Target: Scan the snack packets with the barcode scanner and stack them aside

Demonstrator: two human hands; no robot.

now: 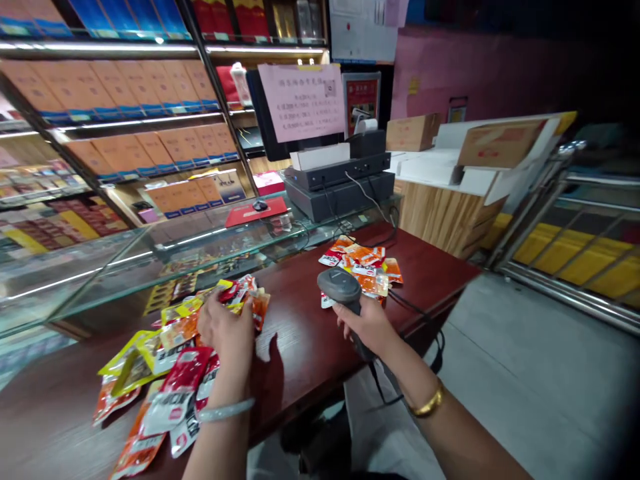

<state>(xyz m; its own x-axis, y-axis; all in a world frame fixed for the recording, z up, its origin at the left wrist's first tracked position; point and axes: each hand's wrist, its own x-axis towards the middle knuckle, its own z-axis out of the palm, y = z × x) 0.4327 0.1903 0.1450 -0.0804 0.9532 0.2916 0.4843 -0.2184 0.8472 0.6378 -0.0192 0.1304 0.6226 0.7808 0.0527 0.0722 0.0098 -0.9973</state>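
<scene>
My right hand [367, 323] is wrapped round the handle of a dark grey barcode scanner [340, 285], its head tilted over the table. Thumb and fingers apart, my left hand [227, 327] reaches over a loose pile of snack packets [173, 340] in yellow, orange, red and white. Its fingertips are at the pile's far side; whether they touch a packet I cannot tell. Beyond the scanner lies a smaller heap of mostly orange and white packets [363, 260]. A black cable [417, 307] trails by my right wrist.
Behind the dark red table [300, 340] runs a glass display counter [200, 247]. A register stack [340, 190] stands at the back, below a screen covered by a pink paper sign [303, 100]. Cardboard boxes [500, 143] and a metal railing [575, 267] are on the right.
</scene>
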